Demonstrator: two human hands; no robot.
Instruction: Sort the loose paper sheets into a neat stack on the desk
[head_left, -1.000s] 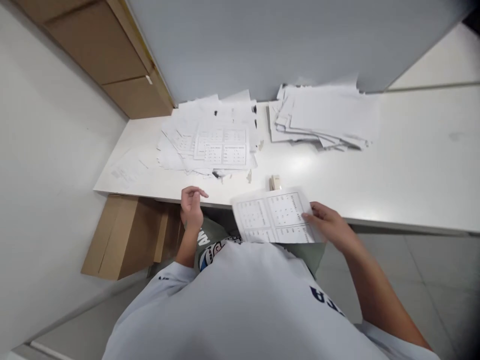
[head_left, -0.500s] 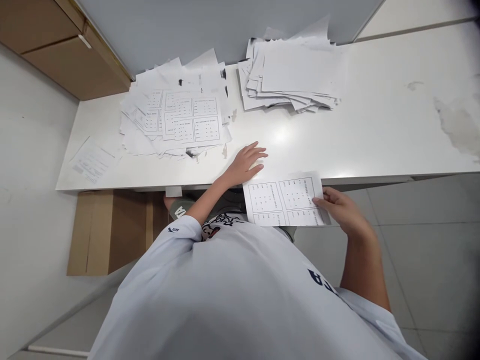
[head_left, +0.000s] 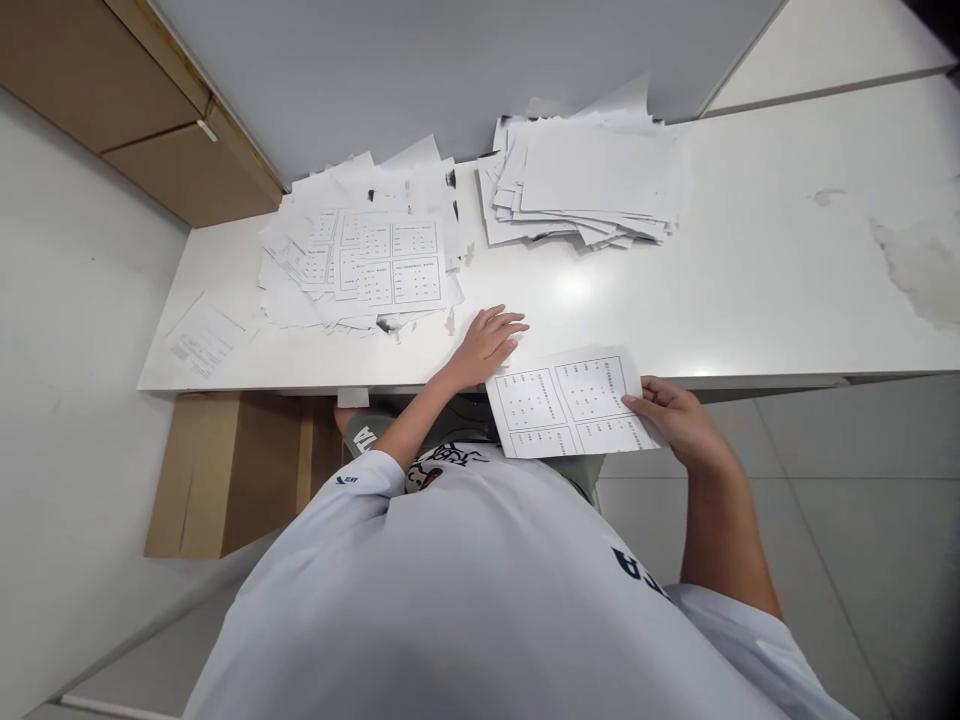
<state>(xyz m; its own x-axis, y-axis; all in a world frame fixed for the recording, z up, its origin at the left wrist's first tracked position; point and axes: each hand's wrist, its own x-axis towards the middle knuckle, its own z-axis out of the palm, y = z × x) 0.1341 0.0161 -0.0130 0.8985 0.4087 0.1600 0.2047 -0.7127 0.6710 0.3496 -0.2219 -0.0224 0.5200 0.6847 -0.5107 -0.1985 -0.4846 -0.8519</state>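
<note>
My right hand (head_left: 679,418) pinches the right edge of a printed sheet of paper (head_left: 566,405), thumb on top and fingers beneath. Boxes with small print fill its upper face, and the sheet reaches over the table's front edge above my lap. Just left of the sheet, my left hand (head_left: 491,345) rests palm down on the white table (head_left: 720,310), its fingers spread and holding nothing. Beyond that hand lies an untidy pile of printed papers (head_left: 401,262). A second stack of mostly blank sheets (head_left: 592,170) sits farther back, to its right.
A single printed slip (head_left: 206,338) lies at the table's left end. An open cardboard box (head_left: 217,470) stands below the table on the left. Brown cabinets (head_left: 150,130) and a grey panel (head_left: 465,70) border the back. The tabletop is worn at the right (head_left: 919,260).
The camera view has shifted slightly, so the table appears lower. Both hands keep nearly the same pose, the right one still gripping the sheet.
</note>
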